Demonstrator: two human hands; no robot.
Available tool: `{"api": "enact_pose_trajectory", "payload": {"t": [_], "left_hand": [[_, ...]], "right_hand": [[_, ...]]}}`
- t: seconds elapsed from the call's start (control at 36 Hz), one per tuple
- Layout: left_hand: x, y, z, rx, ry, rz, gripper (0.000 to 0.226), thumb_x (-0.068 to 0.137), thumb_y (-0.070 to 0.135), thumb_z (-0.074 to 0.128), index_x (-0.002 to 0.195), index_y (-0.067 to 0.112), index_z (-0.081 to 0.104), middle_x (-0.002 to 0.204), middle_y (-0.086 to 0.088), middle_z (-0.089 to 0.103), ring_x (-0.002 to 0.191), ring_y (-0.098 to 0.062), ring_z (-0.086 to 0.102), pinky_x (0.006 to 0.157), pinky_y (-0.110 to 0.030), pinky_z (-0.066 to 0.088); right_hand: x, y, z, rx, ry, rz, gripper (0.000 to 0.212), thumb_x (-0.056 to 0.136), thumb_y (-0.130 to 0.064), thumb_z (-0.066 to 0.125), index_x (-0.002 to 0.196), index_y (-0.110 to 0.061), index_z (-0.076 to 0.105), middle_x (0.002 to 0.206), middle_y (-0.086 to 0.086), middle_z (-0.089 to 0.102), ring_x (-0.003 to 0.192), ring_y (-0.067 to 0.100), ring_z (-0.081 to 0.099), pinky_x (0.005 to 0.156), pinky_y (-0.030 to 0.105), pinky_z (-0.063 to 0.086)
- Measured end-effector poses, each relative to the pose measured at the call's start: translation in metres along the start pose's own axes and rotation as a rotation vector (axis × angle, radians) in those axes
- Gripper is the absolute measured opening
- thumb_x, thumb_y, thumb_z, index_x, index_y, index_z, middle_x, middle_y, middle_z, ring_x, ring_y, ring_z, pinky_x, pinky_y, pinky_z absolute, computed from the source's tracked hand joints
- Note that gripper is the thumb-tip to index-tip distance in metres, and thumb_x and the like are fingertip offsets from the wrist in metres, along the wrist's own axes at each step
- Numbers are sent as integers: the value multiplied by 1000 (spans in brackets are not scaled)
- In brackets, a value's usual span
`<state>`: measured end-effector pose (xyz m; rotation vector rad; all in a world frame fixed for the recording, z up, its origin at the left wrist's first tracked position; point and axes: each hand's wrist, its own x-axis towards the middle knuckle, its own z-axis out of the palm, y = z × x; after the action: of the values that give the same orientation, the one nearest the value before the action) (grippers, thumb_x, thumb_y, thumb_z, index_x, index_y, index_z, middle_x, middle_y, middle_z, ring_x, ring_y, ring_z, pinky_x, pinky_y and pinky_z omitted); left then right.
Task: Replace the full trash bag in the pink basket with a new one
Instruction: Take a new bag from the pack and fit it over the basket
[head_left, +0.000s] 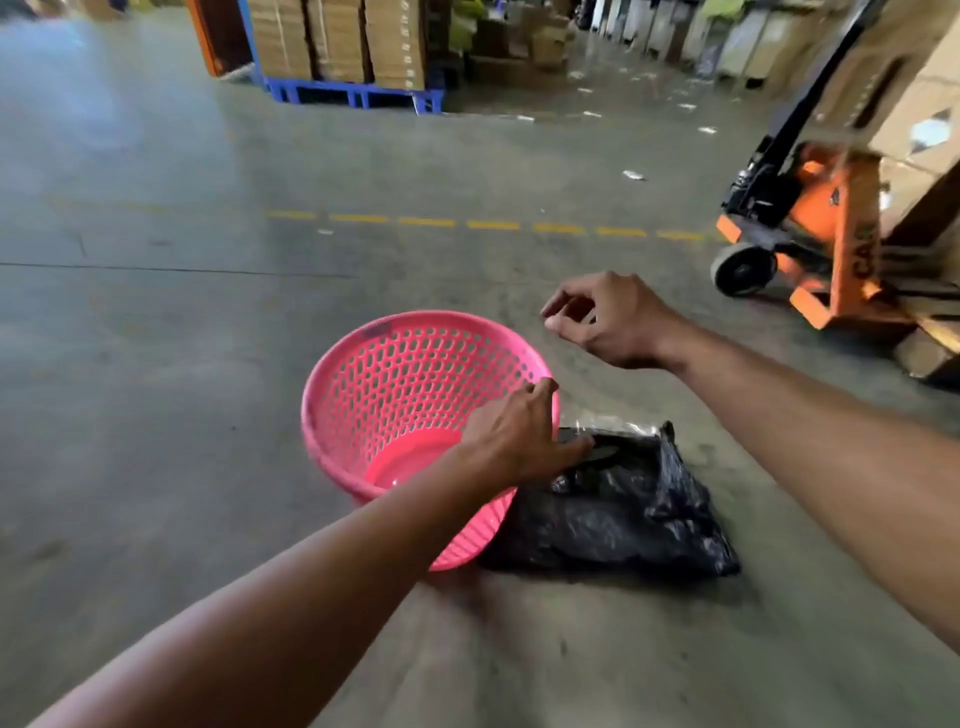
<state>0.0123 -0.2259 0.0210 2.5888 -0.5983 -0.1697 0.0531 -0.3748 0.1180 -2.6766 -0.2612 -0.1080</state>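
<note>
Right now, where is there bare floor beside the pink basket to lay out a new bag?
Left of the pink basket the concrete floor is bare out to the frame edge, and ahead to the yellow dashed line. The basket's right side is crowded: the black trash bag lies against it under the left hand, with the orange pallet jack beyond.

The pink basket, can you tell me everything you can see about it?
The pink basket is round and looks like plastic. Its walls are full of small oval holes, its bottom is solid and shiny, and a thick rim runs round the top. It is empty, with no bag inside. It sits on the concrete floor, tipped so its opening faces the camera. The left hand reaches across its right rim. A black trash bag lies right against its right side.
</note>
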Motion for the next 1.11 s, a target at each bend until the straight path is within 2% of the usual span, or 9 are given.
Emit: {"api": "enact_pose_trajectory", "payload": {"t": [0.11, 0.28, 0.42, 0.61, 0.75, 0.83, 0.94, 1.06, 1.11], "left_hand": [[13, 1, 33, 87, -14, -82, 74, 86, 59, 56, 139, 11, 39, 140, -15, 57, 125, -38, 59, 99, -49, 50], [14, -24, 59, 273, 53, -70, 30, 95, 32, 45, 117, 12, 48, 117, -24, 68, 104, -46, 66, 81, -46, 51], [20, -35, 62, 299, 122, -30, 23, 92, 33, 46, 107, 15, 47, 105, -24, 69, 91, -47, 67, 72, -46, 52], [17, -32, 62, 270, 166, -30, 30, 90, 37, 55, 110, 15, 53, 99, -20, 71, 86, -43, 68, 69, -43, 52], [17, -21, 54, 253, 76, -82, 33, 89, 39, 61, 109, 14, 51, 101, -16, 69, 89, -39, 66, 76, -46, 52], [13, -20, 43, 190, -90, -79, 50, 85, 40, 72, 120, 13, 51, 112, -9, 70, 102, -32, 67, 89, -45, 51], [-6, -30, 24, 122, -267, -46, 62, 80, 28, 80, 133, 16, 49, 118, 0, 70, 108, -23, 68, 95, -39, 51], [-23, -41, 18, 12, -190, 27, 52, 86, 10, 73, 135, 11, 54, 115, 1, 74, 104, -15, 71, 95, -37, 54], [-26, -44, 12, 0, -158, 62, 45, 86, 8, 73, 129, 10, 59, 111, 1, 76, 100, -15, 73, 91, -39, 56]], "right_hand": [[-20, 66, 9, 89, 78, 86, 7, 85, -29, 71, 90, -27, 75, 76, -15, 69, 71, -9, 61, 61, 0, 38], [-55, 198, 70, 58, -38, 366, 7, 83, -30, 72, 88, -29, 68, 91, -3, 76, 83, 16, 69, 84, 30, 54], [-101, 288, 139, 8, -199, 792, 79, 81, -48, 73, 143, -9, 45, 147, 18, 52, 136, 36, 49, 110, 40, 43], [-135, 321, 183, 245, -160, 1047, 119, 67, -54, 86, 154, -2, 23, 157, 19, 41, 142, 37, 44, 113, 40, 40], [-125, 320, 190, 549, -185, 1113, 94, 54, -36, 97, 131, 2, 60, 125, 20, 69, 112, 35, 68, 99, 47, 55], [-125, 316, 193, 555, -292, 1103, 78, 60, -22, 95, 126, 4, 63, 127, 22, 67, 115, 37, 66, 100, 49, 54], [-112, 300, 165, 610, -183, 986, 56, 72, -22, 85, 119, 2, 67, 108, 19, 72, 96, 34, 69, 88, 41, 59], [-101, 282, 116, 956, -59, 880, 37, 84, -8, 73, 116, 8, 68, 100, 27, 75, 83, 37, 73, 87, 55, 60], [-97, 267, 90, 1064, -7, 802, 24, 88, -7, 67, 109, 4, 71, 86, 21, 79, 71, 30, 77, 68, 45, 65]]}}
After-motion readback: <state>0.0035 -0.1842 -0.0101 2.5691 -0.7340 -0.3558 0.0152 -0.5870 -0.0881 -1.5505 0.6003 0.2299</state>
